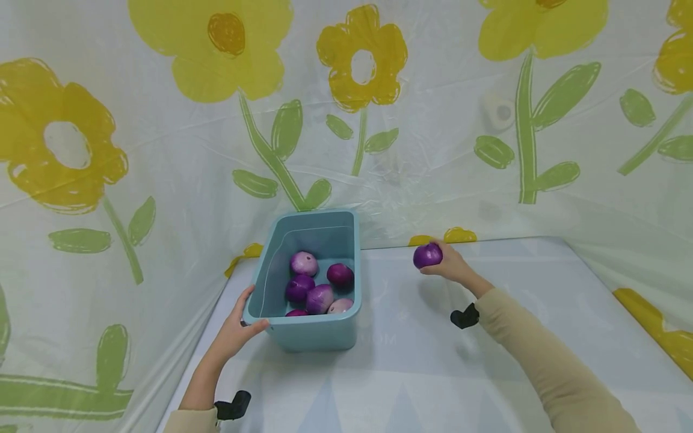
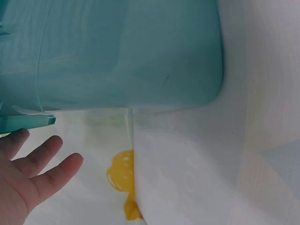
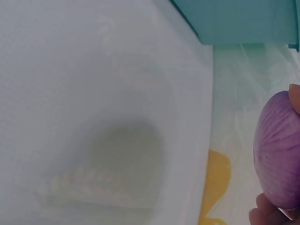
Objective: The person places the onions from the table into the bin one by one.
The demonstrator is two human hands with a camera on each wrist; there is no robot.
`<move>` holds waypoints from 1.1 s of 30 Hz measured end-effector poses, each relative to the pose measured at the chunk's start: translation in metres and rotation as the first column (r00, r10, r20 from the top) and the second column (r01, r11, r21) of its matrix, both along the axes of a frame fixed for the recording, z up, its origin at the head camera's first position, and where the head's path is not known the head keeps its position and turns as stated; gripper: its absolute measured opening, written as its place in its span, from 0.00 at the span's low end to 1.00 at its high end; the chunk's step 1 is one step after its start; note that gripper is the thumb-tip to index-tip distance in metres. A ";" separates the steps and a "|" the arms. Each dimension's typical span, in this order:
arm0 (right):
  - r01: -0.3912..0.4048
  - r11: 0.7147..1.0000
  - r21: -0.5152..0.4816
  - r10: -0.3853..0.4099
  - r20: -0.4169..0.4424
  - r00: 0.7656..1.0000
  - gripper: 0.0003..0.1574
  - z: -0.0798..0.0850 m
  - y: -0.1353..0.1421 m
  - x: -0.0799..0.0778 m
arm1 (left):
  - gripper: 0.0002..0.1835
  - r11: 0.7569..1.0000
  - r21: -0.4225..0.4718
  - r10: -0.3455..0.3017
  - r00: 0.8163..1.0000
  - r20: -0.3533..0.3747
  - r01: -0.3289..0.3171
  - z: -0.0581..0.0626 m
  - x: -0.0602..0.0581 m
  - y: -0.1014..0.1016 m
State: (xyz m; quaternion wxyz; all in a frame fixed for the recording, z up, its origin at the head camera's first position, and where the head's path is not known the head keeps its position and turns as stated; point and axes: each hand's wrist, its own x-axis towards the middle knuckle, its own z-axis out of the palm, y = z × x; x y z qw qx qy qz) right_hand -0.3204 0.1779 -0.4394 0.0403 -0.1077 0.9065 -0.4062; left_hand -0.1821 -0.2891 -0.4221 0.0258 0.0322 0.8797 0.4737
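Note:
A red onion (image 1: 428,255) is in my right hand (image 1: 450,264), up over the right part of the table. Thumb and fingers hold it from its sides; the right wrist view catches the onion (image 3: 281,152) at its edge. My left hand (image 1: 234,329) is at the near left corner of a teal plastic bin (image 1: 319,334), thumb at the front rim and fingers along the left side. Those fingers (image 2: 56,176) look spread and fairly straight in the left wrist view, fingertips right at the rim. Several red onions (image 1: 320,299), dark purple to pale, lie inside the bin.
The pale table (image 1: 411,373) carries the bin left of its middle. Behind and beside it hangs a white sheet (image 1: 433,198) printed with yellow flowers. Black straps with mounts (image 1: 464,316) sit on both wrists.

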 end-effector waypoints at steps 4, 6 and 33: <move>-0.015 1.000 -0.019 0.015 0.005 1.000 0.51 0.013 -0.004 -0.004 | 0.48 1.000 -0.007 0.001 1.000 -0.001 -0.001 0.000 0.000 0.000; -0.013 0.999 -0.032 0.014 0.020 1.000 0.52 0.020 -0.006 -0.006 | 0.48 1.000 -0.009 0.000 1.000 -0.002 0.000 0.000 0.000 0.000; -0.103 0.994 -0.039 0.101 -0.065 0.993 0.52 0.106 -0.067 -0.021 | 0.48 1.000 0.008 -0.003 1.000 -0.003 0.003 -0.005 -0.003 -0.004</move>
